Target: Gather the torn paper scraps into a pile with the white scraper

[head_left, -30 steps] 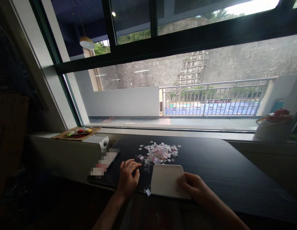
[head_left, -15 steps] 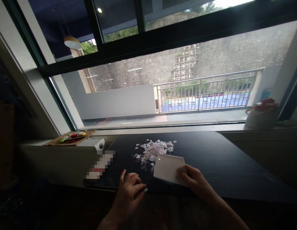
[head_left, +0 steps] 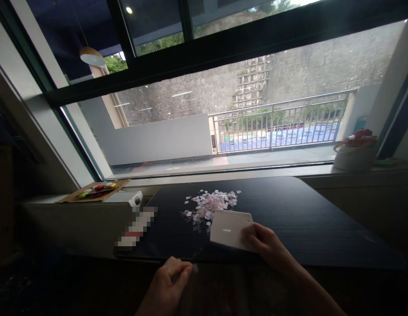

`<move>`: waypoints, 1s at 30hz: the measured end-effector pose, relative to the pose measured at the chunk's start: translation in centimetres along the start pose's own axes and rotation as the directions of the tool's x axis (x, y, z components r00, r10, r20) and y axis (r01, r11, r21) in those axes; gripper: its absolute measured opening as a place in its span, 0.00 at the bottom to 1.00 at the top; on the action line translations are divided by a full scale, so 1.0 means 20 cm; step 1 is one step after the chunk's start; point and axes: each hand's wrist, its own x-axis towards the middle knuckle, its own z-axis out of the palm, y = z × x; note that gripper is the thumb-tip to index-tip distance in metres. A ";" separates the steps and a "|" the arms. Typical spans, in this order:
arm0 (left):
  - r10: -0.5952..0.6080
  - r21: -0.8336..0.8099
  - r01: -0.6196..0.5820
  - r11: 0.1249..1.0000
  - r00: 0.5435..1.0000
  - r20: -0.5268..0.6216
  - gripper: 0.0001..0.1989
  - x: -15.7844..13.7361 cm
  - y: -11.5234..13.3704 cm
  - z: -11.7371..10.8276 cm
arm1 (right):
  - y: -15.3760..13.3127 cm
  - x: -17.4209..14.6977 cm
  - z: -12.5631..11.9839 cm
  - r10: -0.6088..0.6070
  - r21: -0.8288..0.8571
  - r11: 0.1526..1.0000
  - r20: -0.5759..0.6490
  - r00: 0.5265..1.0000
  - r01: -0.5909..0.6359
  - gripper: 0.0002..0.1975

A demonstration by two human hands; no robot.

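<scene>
The left hand, curled, pinched a small translucent square while the right hand clasped a flat white rectangular board partly masking pale square scraps at its eleven o'clock on the black tabletop, a whitish bucket-shaped container at two o'clock.

Daylight enters through 1 wide window, bright outdoors, while the room's bottom and left edges sink into near-black shadow. Hazy glare veils the upper right. A small white glint marks the flat white piece; the left hand is dim. Wide-angle stretching slants the edges. Coarse pixel blocks hide 1 patch at left.
</scene>
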 end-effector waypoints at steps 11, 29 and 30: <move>0.091 0.096 -0.085 0.992 0.995 -0.051 0.11 0.01 0.02 0.01 | 0.03 0.01 0.00 0.025 0.141 0.990 -0.247 0.969 0.011 0.18; 0.173 0.236 -0.061 0.970 0.854 -0.491 0.11 0.43 -0.28 0.05 | 0.04 0.04 0.04 -0.053 -0.078 0.996 -0.157 0.986 0.041 0.14; 0.173 0.237 -0.061 0.970 0.856 -0.488 0.11 0.43 -0.28 0.06 | 0.04 0.04 0.04 -0.064 -0.101 0.994 -0.152 0.986 0.049 0.13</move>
